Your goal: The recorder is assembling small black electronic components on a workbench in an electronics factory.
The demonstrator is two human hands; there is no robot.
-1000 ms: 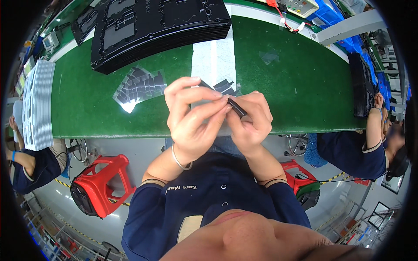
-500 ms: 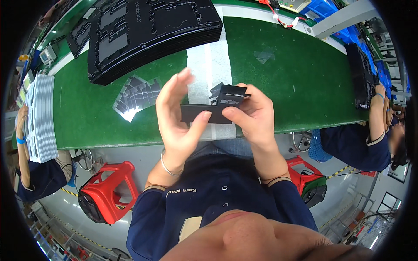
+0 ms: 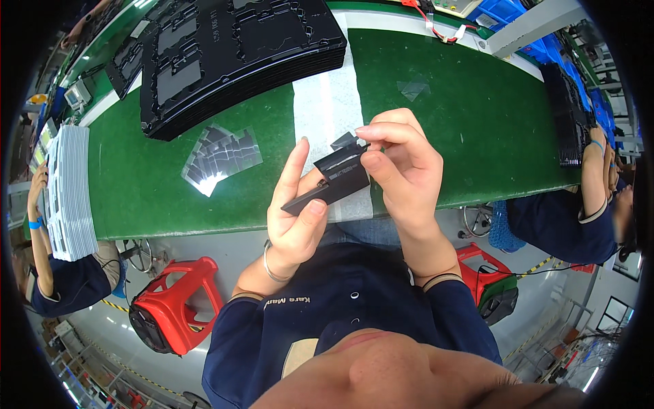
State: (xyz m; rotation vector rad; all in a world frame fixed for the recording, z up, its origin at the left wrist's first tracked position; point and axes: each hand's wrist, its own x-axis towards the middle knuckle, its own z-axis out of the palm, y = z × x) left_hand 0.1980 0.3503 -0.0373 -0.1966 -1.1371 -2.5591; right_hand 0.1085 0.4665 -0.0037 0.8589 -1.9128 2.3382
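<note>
A flat black L-shaped piece with small pale print (image 3: 344, 180) is held tilted above the table's front edge. My left hand (image 3: 291, 228) is closed on its lower left part, thumb on the face and fingers behind. At the piece's upper right corner, thumb and forefinger of my right hand (image 3: 413, 180) come together in a pinch. What lies between those fingertips is too small to make out. Behind the piece, dark strips (image 3: 344, 141) show over a white paper runner (image 3: 327, 102).
Stacked black trays (image 3: 238, 65) stand at the back left of the green table (image 3: 463, 123). Near them lies a clear sheet with dark strips (image 3: 221, 158). White trays (image 3: 73, 194) stand at left, more black trays (image 3: 567, 123) at right. Co-workers' hands (image 3: 37, 178) are at both sides.
The black piece has turned, its left end now lower and its right end higher. My left hand has closed its fingers behind it; my right fingertips have moved up to the corner.
</note>
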